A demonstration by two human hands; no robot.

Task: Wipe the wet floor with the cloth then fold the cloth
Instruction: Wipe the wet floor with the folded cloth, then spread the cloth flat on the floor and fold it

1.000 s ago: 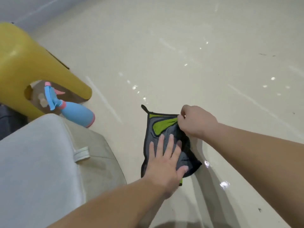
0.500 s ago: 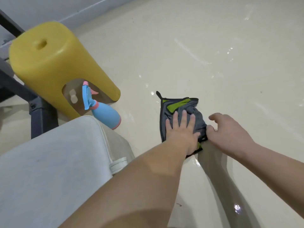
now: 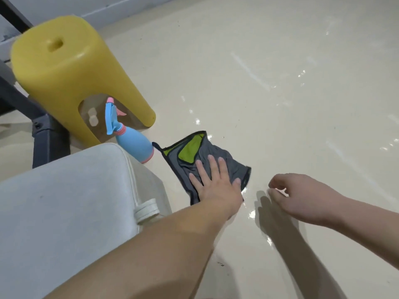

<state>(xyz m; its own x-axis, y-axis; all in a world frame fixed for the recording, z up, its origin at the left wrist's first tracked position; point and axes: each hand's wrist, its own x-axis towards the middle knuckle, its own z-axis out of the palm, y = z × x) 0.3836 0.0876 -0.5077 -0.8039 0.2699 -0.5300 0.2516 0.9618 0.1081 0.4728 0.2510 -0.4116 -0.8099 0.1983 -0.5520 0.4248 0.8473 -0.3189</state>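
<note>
The microfibre cloth point(image 3: 232, 164) is pinned under the flat left hand point(image 3: 216, 186); edges should be squared by the empty, half-curled right hand point(image 3: 302, 197).

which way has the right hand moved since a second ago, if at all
Yes. The right hand has let go of the cloth and drawn back toward the person, farther from the spray bottle, now empty beside the cloth.

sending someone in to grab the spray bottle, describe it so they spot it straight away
Find the tall yellow stool on the cream floor. In front of its cut-out is the spray bottle. It alone is light blue with pink trim, just left of the grey-green cloth.
</note>
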